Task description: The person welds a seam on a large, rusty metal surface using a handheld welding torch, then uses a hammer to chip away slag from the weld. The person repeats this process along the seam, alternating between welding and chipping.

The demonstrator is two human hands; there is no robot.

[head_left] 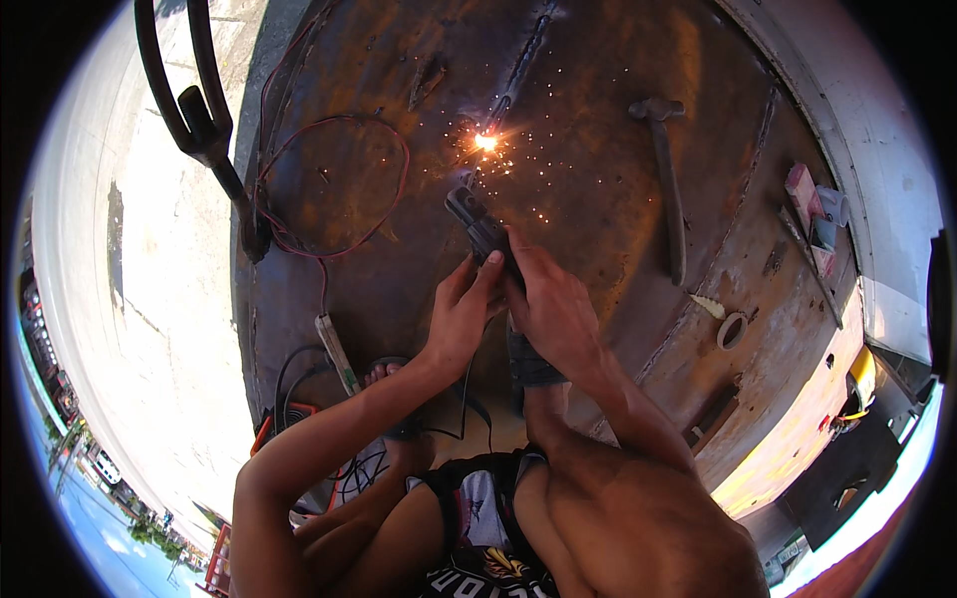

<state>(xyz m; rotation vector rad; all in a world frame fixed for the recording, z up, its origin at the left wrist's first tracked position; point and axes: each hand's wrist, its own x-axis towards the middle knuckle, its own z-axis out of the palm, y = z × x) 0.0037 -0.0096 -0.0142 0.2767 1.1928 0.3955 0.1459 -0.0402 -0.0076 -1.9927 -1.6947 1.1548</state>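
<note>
My right hand (543,304) grips a black electrode holder (474,214) pointing up the rusty steel plate (593,209). My left hand (462,309) is closed on the holder's lower part, its thumb along the handle. Beyond the jaw, a short rod ends at a bright arc (485,142) throwing sparks, which hides the rod's tip. A welded seam (523,55) runs away from the arc toward the top. A hammer (667,199) lies on the plate to the right.
Looped red-black wires (404,159) and a forked black tool (209,149) are at left. Black cables (464,404) run near my feet (384,374). At right lie a tape roll (732,331), red-white boxes (802,189) and a thin bar (807,264) near the plate's edge.
</note>
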